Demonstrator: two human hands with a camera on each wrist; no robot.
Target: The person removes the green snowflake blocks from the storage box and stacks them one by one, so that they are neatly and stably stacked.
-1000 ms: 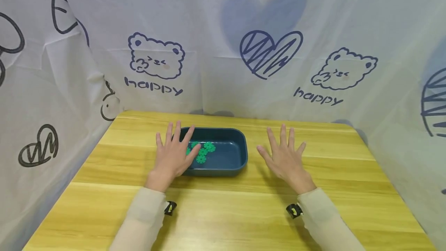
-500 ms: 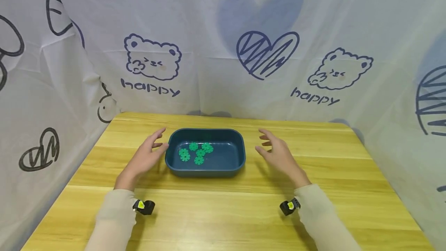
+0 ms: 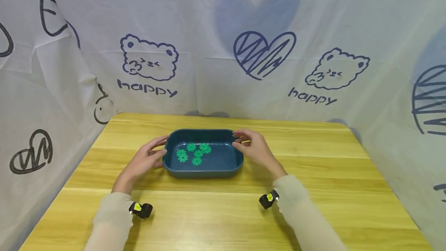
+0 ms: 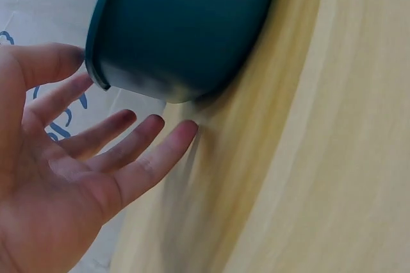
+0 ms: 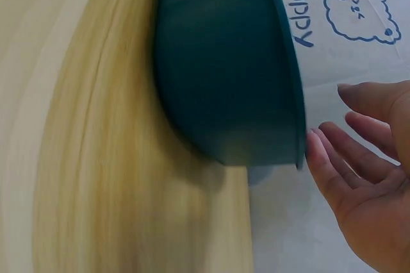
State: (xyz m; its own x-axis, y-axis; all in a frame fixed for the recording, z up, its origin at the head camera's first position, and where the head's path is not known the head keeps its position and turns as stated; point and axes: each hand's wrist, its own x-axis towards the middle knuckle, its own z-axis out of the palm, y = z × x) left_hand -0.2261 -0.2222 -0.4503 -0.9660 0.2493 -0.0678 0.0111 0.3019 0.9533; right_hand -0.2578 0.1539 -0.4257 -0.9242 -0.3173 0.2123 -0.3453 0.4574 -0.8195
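A dark teal rectangular bin (image 3: 205, 174) stands on the wooden table in the head view. Several green flower-shaped plastic pieces (image 3: 196, 161) lie in its left half. At the bin's left end is my left hand (image 3: 143, 161), thumb tip at the rim and the other fingers spread below it in the left wrist view (image 4: 70, 170). My right hand (image 3: 257, 151) is at the right end, its fingers loosely bent by the rim. In the right wrist view, a fingertip of that hand (image 5: 371, 190) is close to the rim; contact is hard to tell. Neither hand grips the bin.
The yellow wood-grain table (image 3: 216, 216) extends around the bin. Behind and beside it hangs a white cloth (image 3: 209, 73) printed with bears and hearts. Each wrist carries a small black camera, such as the left wrist camera (image 3: 141, 209).
My left hand has drawn back from above the bin to its left end. My right hand has moved left to the bin's right end. Both hands' spread fingers have bent slightly.
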